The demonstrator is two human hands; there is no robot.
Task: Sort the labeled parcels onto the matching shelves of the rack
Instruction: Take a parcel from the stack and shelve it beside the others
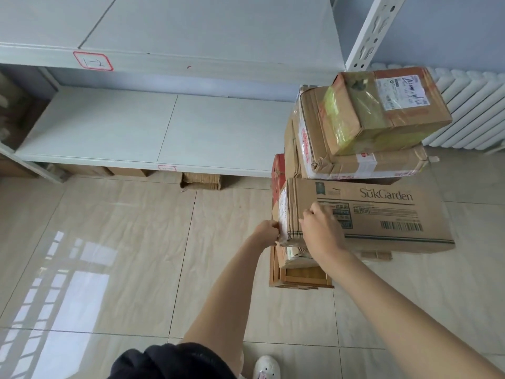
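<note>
A long brown SukGarden parcel (382,214) lies in a pile of cardboard parcels at the right. My left hand (266,232) pinches its near left end, by a white label. My right hand (321,231) grips the same end from above, fingers curled over the top edge. Above it sit a taped flat parcel (355,162) and a smaller parcel (388,110) with a white label. The grey rack stands at the left: an upper shelf (191,28) with a tag reading 1-2 (93,61), and a lower shelf (136,129) with a small tag (167,168).
A wooden crate (300,277) sits on the floor under the pile, with a red box (278,168) behind. Several cartons (201,181) lie under the lower shelf. A white radiator (475,110) and a rack upright (371,31) stand at the right. Tiled floor (123,255) spreads before the rack.
</note>
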